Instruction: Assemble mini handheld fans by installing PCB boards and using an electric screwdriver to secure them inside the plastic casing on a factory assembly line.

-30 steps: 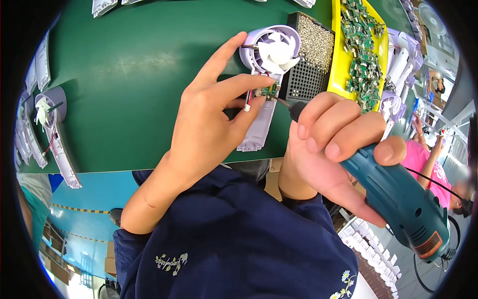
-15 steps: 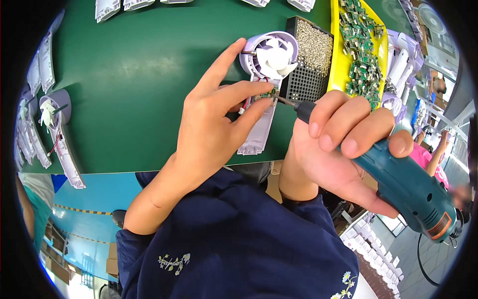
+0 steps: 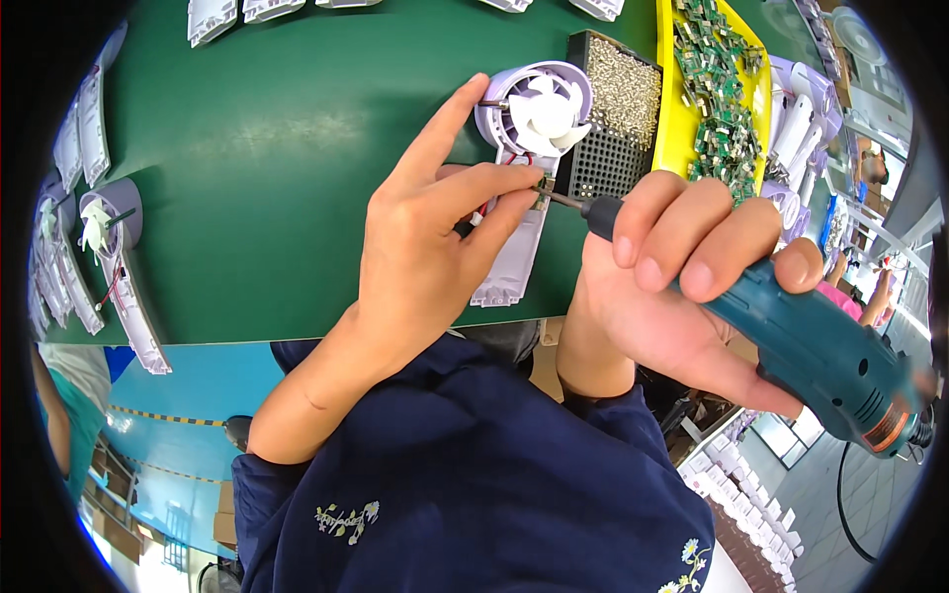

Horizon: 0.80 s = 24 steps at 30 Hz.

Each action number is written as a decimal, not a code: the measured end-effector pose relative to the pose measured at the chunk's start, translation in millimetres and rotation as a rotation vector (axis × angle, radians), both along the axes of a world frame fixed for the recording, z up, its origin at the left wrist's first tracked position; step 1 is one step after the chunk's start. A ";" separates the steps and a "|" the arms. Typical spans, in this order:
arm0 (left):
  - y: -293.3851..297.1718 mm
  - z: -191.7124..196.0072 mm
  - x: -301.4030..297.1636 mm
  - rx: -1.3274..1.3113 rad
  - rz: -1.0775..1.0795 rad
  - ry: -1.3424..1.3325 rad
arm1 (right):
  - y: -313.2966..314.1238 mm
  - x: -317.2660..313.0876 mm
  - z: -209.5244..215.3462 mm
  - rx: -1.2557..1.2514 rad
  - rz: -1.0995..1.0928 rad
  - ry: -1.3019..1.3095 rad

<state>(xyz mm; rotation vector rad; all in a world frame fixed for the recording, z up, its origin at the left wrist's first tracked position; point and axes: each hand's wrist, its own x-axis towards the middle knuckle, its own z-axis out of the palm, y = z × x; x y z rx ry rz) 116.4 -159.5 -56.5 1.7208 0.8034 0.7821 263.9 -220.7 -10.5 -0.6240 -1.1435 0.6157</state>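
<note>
I'm holding a little handheld fan (image 3: 529, 158) down on the green table (image 3: 267, 178) with my left hand (image 3: 425, 237). It's the lilac and white kind, round head with white blades at the far end and the handle pointing back toward me, lying flat near the table's front edge. My fingers are curling over the handle part, thumb and middle fingers pinching right around the spot where the small circuit board and red wires are showing, and my index finger is stretching out straight toward the fan head's rim.

My right hand (image 3: 672, 287) is gripping a teal electric screwdriver (image 3: 820, 356), fingers wrapped tight around the body. The thin bit (image 3: 563, 201) is angling in from the right and its tip is sitting at the fan's neck, just beside my left fingertips. Can't tell if the bit is actually seated in a screw, my fingers are covering that spot.

Just past the fan head there's a black mesh tray (image 3: 613, 109) full of tiny screws, touching or nearly touching the fan. Next to that, further right, a yellow tray (image 3: 682, 109) piled with small green circuit boards. Off to the far left edge of the table, another half-built fan (image 3: 104, 227) is lying with its wires hanging out, and a few white shell halves (image 3: 213, 15) are lined up along the far edge.
</note>
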 end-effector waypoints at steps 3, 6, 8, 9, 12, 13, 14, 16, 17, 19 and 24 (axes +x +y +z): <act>0.1 0.9 -0.6 0.011 -0.001 0.019 | -0.5 1.9 0.4 -0.006 -0.023 -0.030; 0.1 0.1 -0.7 0.019 0.002 0.023 | 0.9 2.5 -0.4 0.006 0.003 -0.011; -0.2 -0.7 -0.2 0.027 0.005 0.017 | -1.0 2.2 3.2 -0.006 0.004 -0.008; -0.5 -1.0 0.2 0.033 0.008 0.015 | -0.1 2.8 3.7 -0.007 0.003 -0.008; -0.8 -0.6 -0.1 0.047 0.008 0.017 | 3.8 6.2 3.0 -0.019 0.066 -0.024; -0.8 -0.2 -0.4 0.055 0.007 0.021 | 4.8 7.4 2.4 -0.032 0.091 -0.009; -0.8 -0.7 0.0 0.056 0.006 0.021 | 6.0 8.9 1.2 -0.043 0.115 0.004; -1.2 -2.7 0.8 0.104 0.010 0.008 | 6.7 11.2 -0.4 -0.037 0.123 0.002; -1.3 -4.1 1.1 0.105 0.011 0.008 | 6.9 12.1 -0.4 -0.039 0.121 0.019; -1.4 -6.7 1.4 0.104 0.020 -0.022 | 7.1 12.6 -0.4 -0.039 0.120 0.035; -2.3 -4.9 2.1 0.100 0.028 -0.020 | 5.1 8.5 0.8 -0.042 0.044 0.064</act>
